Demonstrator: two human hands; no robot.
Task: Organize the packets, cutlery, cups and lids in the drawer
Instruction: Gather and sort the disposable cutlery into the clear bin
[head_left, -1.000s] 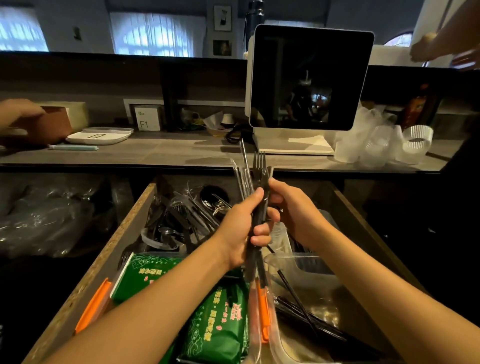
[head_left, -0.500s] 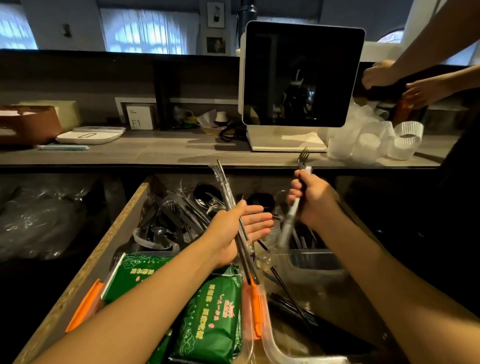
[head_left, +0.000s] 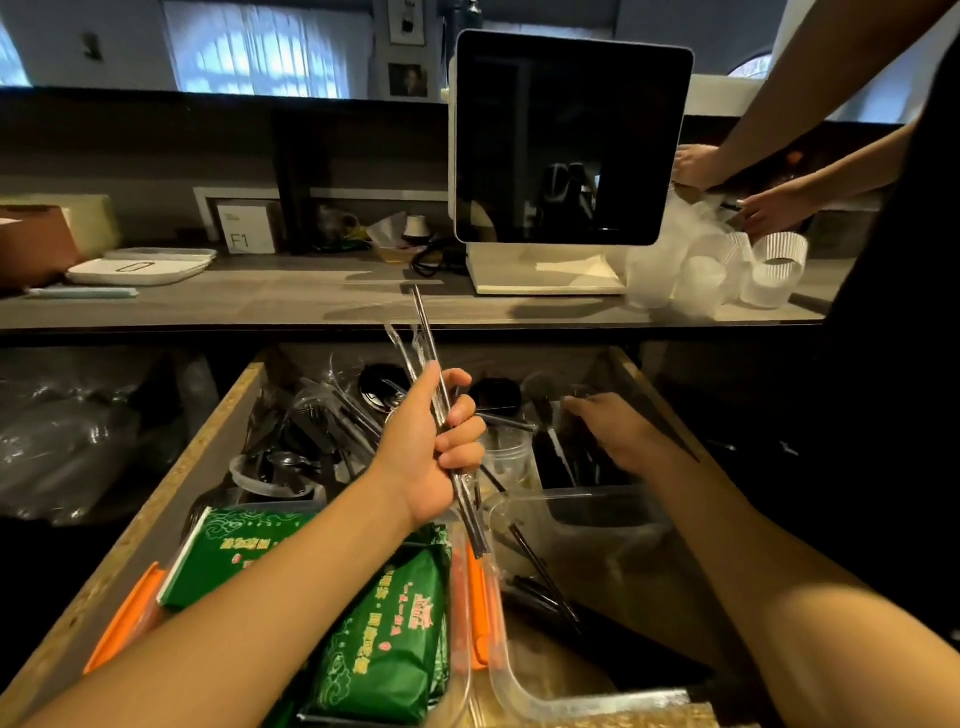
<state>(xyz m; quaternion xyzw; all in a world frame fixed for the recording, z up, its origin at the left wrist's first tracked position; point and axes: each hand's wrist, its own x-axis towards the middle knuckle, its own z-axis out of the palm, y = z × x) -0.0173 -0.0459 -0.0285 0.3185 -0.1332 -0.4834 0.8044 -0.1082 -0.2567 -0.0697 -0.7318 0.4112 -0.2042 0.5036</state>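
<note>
While the left hand (head_left: 434, 457) curls its fingers round a bundle of wrapped cutlery (head_left: 441, 410) above the open drawer (head_left: 171, 499), the right hand (head_left: 613, 423) reaches down into a clear plastic bin (head_left: 587, 519) to the right of those fingers; its fingertips are blurred, so whether they pinch anything cannot be told. Below the left wrist lie green packets (head_left: 387, 639) and orange strips (head_left: 480, 603). Left of the fingers sits a heap of black wrapped cutlery (head_left: 317, 431), its pieces hard to separate. Beyond the fingers stand a counter (head_left: 249, 301), a dark screen (head_left: 566, 140) and clear cups (head_left: 696, 275), with another person's hands (head_left: 769, 208) near the cups. The bundle's long axis runs steeply, upper ends tipped away and slightly left, lower ends toward the bin.
</note>
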